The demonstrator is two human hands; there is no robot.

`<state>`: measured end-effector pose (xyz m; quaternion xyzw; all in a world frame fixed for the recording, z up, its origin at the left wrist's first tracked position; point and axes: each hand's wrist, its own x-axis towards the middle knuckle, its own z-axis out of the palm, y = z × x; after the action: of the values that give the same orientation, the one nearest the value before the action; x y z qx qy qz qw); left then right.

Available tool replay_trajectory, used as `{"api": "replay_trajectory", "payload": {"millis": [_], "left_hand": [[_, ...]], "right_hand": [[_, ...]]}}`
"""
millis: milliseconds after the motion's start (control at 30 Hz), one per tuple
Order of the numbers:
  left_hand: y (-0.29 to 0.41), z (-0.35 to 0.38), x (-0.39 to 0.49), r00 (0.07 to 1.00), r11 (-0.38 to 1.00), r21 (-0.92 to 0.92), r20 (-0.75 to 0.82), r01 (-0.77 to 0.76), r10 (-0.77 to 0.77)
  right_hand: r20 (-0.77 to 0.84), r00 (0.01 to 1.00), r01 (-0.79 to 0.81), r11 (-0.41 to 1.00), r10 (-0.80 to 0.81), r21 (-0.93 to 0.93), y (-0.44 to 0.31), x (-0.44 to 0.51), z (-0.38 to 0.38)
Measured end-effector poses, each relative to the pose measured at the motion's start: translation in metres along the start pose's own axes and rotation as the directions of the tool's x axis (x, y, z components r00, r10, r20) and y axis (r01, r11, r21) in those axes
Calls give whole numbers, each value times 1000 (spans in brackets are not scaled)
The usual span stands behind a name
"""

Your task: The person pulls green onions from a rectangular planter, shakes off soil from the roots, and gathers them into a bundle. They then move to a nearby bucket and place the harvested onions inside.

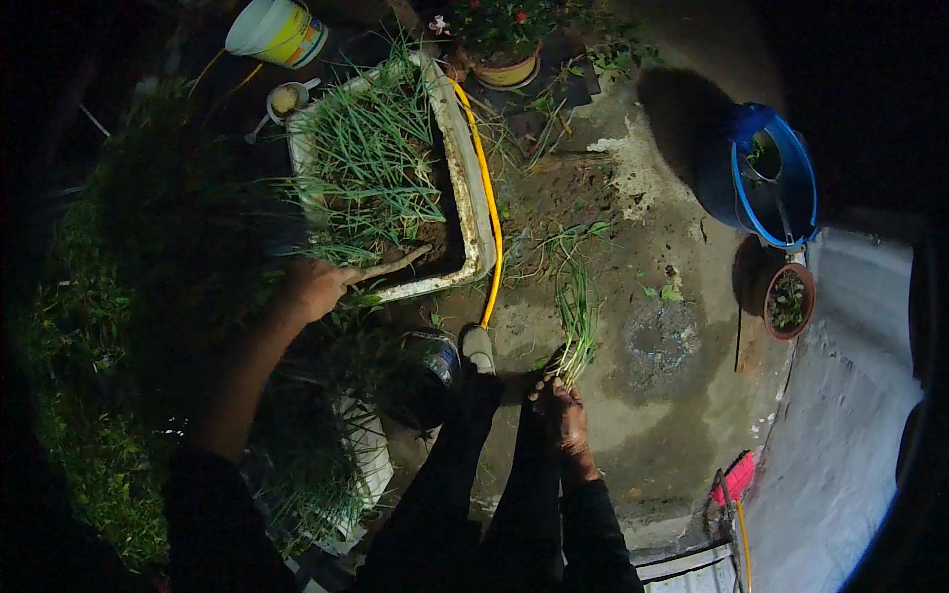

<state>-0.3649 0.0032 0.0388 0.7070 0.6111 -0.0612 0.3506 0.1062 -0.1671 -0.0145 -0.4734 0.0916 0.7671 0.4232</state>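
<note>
My left hand (315,287) grips a short wooden stick (397,264), its far end over dark soil at the near edge of a worn white planter box (461,222). Thin green onion plants (371,159) grow densely in the box, many leaning over. In my right hand (567,419) is a bunch of pulled green onions (577,319), held at the pale root ends, the leaves pointing away from me. That hand is near my right leg, above the concrete floor.
A yellow hose (489,200) runs along the planter's right side to my shoe (477,348). To the right are a blue bucket (814,185), a potted plant (789,300) and a wall (852,408). A white-and-yellow pail (278,33) and flowerpot (508,73) stand at the back.
</note>
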Motion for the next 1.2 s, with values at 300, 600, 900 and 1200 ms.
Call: {"api": "replay_trajectory", "payload": {"millis": [300, 600, 900, 1200], "left_hand": [[156, 70, 77, 850, 585, 696, -70, 417, -522], [0, 112, 46, 937, 618, 768, -318, 166, 144], [115, -4, 2, 955, 771, 634, -198, -49, 223], [261, -53, -40, 899, 730, 640, 136, 242, -417]], "right_hand": [[-23, 1000, -14, 1000, 15, 25, 5, -2, -23], [-77, 997, -5, 1000, 5, -8, 10, -15, -19], [-110, 994, 23, 993, -10, 119, -1, -8, -50], [-93, 995, 55, 995, -47, 88, -48, -16, -1]]}}
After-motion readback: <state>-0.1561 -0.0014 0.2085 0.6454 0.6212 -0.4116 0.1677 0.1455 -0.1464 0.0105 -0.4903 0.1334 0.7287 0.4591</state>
